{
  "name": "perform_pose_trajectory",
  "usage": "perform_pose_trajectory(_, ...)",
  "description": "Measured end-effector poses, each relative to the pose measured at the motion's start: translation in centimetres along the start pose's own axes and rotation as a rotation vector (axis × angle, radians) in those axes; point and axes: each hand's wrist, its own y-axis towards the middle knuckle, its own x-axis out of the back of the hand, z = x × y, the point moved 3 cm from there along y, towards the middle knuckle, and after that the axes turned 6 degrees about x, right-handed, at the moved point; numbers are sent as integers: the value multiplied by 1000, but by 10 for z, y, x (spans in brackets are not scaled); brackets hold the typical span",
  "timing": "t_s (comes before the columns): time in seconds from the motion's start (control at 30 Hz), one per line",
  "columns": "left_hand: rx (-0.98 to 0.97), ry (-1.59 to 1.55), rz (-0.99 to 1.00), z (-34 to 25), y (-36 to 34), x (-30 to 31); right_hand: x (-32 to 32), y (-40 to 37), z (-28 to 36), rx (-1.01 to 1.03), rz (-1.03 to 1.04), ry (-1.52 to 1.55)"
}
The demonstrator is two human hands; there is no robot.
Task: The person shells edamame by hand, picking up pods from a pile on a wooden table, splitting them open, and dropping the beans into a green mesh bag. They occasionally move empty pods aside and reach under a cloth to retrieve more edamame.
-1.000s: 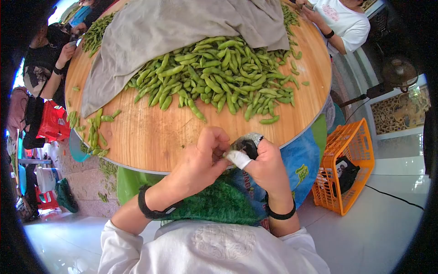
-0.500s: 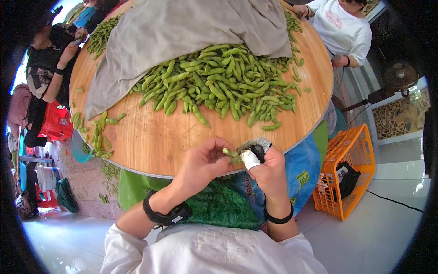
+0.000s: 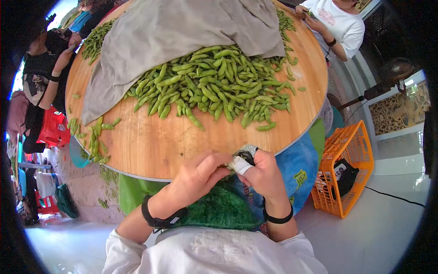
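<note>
At the near edge of the round wooden table, my left hand is closed, its thumb and fingers pinched around a pod that is mostly hidden. My right hand meets it, its thumb wrapped in white tape and pressed on the same pod. Grey and black finger coverings show on its fingertips. Beyond the hands lies a large pile of green pods, partly under a grey cloth.
Loose pods lie at the table's left edge. An orange crate holding a black item stands at the right. One person is at the upper right; another person's arm shows at the upper left. Green netting lies below my hands.
My hands have come closer together and the pod between them is now mostly hidden. The person at the upper right has brought both hands together. The whole view has shifted slightly.
</note>
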Motion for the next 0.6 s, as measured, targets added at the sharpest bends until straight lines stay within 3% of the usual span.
perform_pose_trajectory(0.07,116,-86,-45,-1,-3,-1,-5,-2,-2,-170,-2,396)
perform_pose_trajectory(0.1,118,-86,-46,-1,-2,-1,-4,-2,-2,-171,0,395)
perform_pose_trajectory(0.17,-21,-44,-61,-4,-2,0,-5,-3,-4,-277,63,559)
perform_pose_trajectory(0.27,-61,-2,-16,-16,-1,1,-3,-5,-6,-338,101,741)
perform_pose_trajectory(0.37,-49,73,46,-16,1,0,-6,-4,-12,-313,71,737)
perform_pose_trajectory(0.5,-266,293,20,-25,2,6,-4,-4,-3,-298,20,735)
perform_pose_trajectory(0.6,-145,351,59,-24,2,3,-5,-5,-4,-276,-41,662)
